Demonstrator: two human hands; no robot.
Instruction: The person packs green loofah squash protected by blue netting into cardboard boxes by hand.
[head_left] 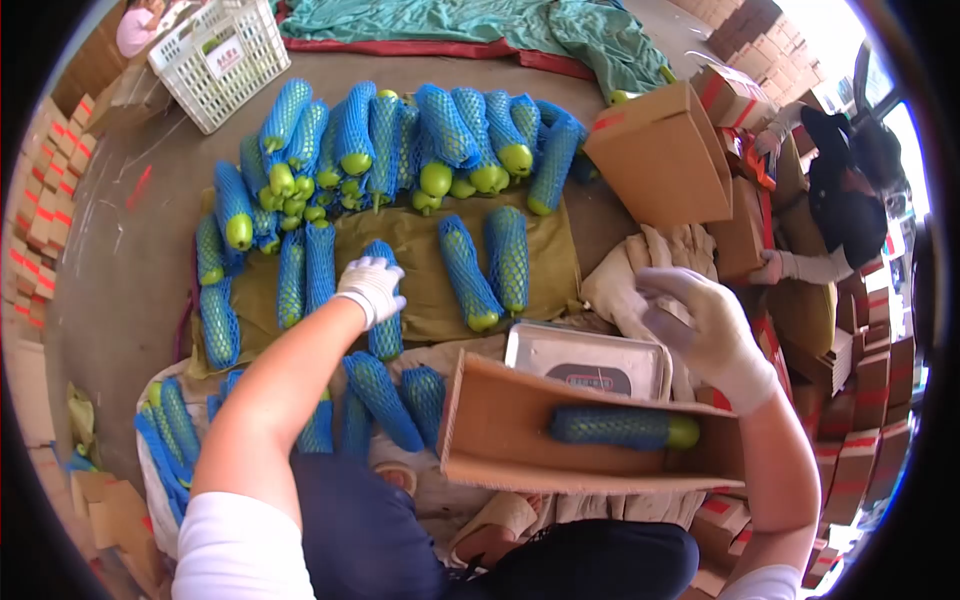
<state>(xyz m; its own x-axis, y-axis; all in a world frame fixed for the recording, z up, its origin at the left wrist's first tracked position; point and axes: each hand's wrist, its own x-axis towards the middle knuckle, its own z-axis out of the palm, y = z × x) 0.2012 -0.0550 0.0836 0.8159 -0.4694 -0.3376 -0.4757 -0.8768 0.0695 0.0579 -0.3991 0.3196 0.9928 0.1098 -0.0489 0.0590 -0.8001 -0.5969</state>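
My gloved left hand is closed over the top of a long green gourd in a blue net sleeve, which lies on the olive cloth. My right hand, also gloved, hangs above the right end of an open cardboard box, its fingers apart, slightly blurred and holding nothing. Inside the box lies one netted gourd, its bare green end to the right. Behind the box sits a metal-topped scale; the box covers part of it. Two more sleeved gourds lie right of my left hand.
Many netted gourds are heaped at the cloth's far side, and others lie by my knees. A white crate stands far left. At right, another person handles a carton near an open box and stacked cartons.
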